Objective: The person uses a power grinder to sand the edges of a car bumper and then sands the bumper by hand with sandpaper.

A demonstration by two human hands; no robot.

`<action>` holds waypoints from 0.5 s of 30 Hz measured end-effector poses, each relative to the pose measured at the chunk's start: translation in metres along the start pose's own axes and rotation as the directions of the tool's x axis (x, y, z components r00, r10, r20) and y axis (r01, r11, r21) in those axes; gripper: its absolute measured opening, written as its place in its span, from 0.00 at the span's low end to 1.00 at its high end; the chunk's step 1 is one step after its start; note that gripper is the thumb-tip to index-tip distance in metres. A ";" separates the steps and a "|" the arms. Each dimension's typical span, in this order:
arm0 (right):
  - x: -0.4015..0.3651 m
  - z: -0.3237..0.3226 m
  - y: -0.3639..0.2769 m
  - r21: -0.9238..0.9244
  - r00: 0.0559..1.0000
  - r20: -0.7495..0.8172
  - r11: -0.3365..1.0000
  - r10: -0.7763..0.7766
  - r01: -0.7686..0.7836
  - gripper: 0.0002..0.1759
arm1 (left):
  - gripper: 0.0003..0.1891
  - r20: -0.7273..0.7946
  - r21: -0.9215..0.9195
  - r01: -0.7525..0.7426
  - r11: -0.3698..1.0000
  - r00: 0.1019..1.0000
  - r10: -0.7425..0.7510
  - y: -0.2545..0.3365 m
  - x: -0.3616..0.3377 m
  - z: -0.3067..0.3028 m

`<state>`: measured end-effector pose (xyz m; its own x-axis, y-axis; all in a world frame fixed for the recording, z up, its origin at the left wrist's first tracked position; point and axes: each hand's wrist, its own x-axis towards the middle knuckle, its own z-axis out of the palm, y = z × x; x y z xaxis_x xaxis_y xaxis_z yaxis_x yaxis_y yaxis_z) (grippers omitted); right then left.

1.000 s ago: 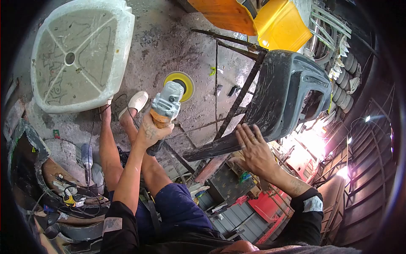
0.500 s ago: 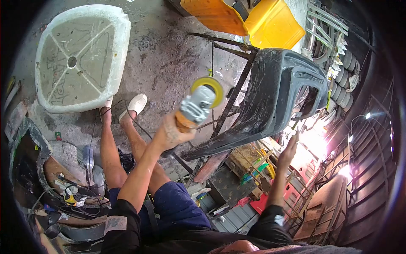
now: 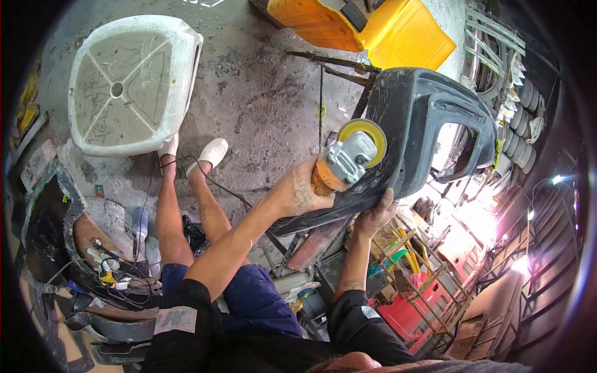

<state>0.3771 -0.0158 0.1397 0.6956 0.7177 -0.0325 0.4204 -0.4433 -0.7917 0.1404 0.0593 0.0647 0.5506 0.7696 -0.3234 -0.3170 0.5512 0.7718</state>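
Observation:
My left hand (image 3: 303, 189) is wrapped round the orange body of an angle grinder (image 3: 348, 163). The grinder's yellow disc (image 3: 377, 142) overlaps the face of a dark car bumper (image 3: 387, 149), which is scuffed with pale dust. At the bumper's lower edge, my right hand (image 3: 375, 217) grips the rim with the thumb up on it; its other fingers are partly hidden. A thin black cord (image 3: 227, 191) runs from beneath my left wrist toward my feet.
A metal stand (image 3: 339, 67) props up the bumper. A white plastic stool (image 3: 183, 68) stands at upper left, a yellow plastic piece (image 3: 410, 37) at the top. Curved black parts (image 3: 46, 211) and cables lie at lower left. Red plastic pieces (image 3: 404, 311) sit at lower right.
My left hand has carried the grinder right, from beside the bumper to over its face. My right hand, raised with its fingers stretched before, has come down and left onto the bumper's lower edge.

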 end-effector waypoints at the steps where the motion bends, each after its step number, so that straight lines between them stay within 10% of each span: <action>1: 0.002 0.003 -0.002 0.057 1.000 0.003 0.998 0.003 -0.003 0.37 | 0.35 0.001 -0.002 0.001 1.000 1.000 -0.001 -0.002 0.000 0.002; 15: 0.004 0.019 -0.011 0.192 0.999 0.027 0.981 -0.037 0.031 0.35 | 0.35 0.004 -0.029 0.021 0.999 1.000 -0.021 0.002 0.011 0.000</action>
<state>0.3643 0.0027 0.1366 0.6635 0.7479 -0.0202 0.3220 -0.3098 -0.8946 0.1457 0.0685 0.0627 0.5601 0.7567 -0.3372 -0.3275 0.5761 0.7489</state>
